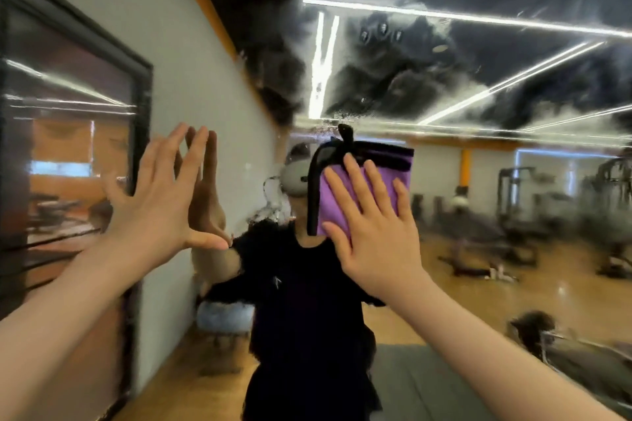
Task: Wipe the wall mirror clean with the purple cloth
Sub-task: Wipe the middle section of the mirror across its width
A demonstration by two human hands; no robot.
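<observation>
Right hand point(376, 229), fingers straight and spread, presses the purple cloth point(362, 181) flat against the wall mirror point(478, 79). Left hand point(160, 202), fingers extended and open, touches the glass beside it.

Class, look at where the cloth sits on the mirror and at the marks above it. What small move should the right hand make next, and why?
Probably slide the cloth upward. The right hand presses it flat on the mirror with straight fingers, and cloudy smears and droplets show just above it. The left hand rests open on the glass, steadying.
</observation>
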